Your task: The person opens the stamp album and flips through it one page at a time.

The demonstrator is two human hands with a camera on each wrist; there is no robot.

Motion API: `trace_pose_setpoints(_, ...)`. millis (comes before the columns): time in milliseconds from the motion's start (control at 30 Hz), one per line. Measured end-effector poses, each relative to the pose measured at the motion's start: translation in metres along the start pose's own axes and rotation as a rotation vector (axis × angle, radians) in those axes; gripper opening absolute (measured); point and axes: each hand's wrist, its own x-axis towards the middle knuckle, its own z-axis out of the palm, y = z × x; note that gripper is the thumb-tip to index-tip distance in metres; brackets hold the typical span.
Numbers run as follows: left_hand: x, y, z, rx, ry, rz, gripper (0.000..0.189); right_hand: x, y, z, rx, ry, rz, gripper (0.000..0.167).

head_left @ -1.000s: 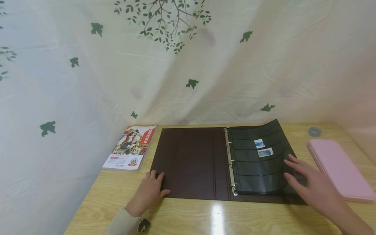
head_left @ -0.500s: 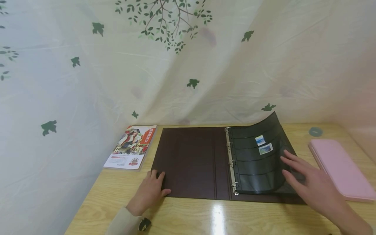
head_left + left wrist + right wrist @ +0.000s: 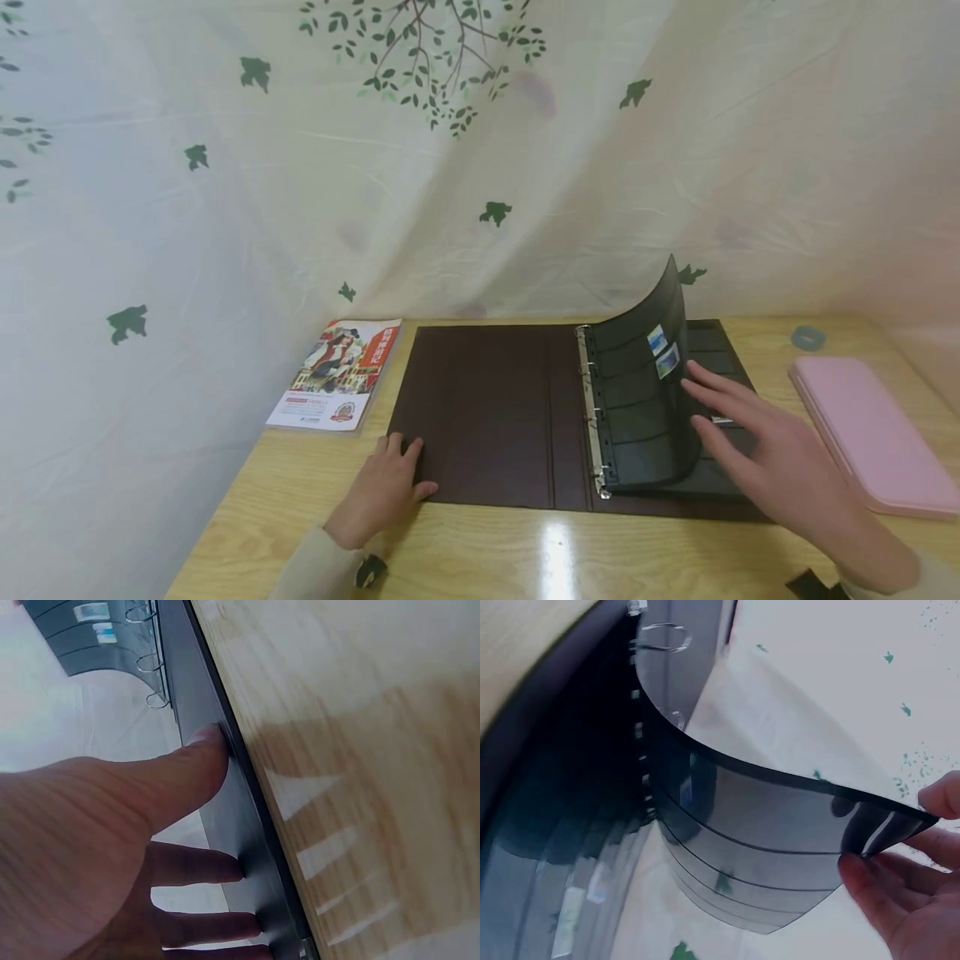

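Observation:
A dark brown ring-binder stamp album lies opened flat on the table. My right hand pinches the outer edge of a black pocket page, thumb on one face and fingers on the other in the right wrist view. The page curves up from the metal rings and bears two small stamps. Further pocket pages lie beneath it, with a light stamp partly hidden by my hand. At the album's left edge, my left hand rests on the cover, thumb and fingers extended in the left wrist view.
A colourful booklet lies left of the album. On the right are a pink case and a small round translucent blue-green object. A leaf-patterned curtain hangs behind the wooden table.
My right hand has moved leftward with the pocket page, which now stands higher and more curved, uncovering the page below. The left hand stays on the cover.

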Motion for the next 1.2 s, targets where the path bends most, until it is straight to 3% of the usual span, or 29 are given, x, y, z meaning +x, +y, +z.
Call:
trace_pose_setpoints(300,0.003,-0.003,0.004,0.006,-0.003,-0.001,0.068,0.024,-0.018,0.004,0.183,0.050,-0.166,0.051)
trace_pose_setpoints(567,0.003,-0.004,0.005,0.006,0.007,-0.003,0.068,0.039,-0.031,0.012,0.241,0.002,-0.187,0.058)
trace_pose_setpoints(867,0.003,-0.003,0.005,0.005,0.015,0.007,0.068,0.049,-0.036,0.030,0.403,-0.020,-0.249,0.061)
trace_pose_setpoints(1000,0.002,-0.003,0.004,0.001,0.008,-0.002,0.068,0.048,-0.029,0.040,0.419,-0.042,-0.229,0.060)
trace_pose_setpoints(1200,0.002,-0.003,0.005,0.006,0.000,-0.009,0.068,0.044,-0.010,0.057,0.380,-0.136,-0.095,0.054)
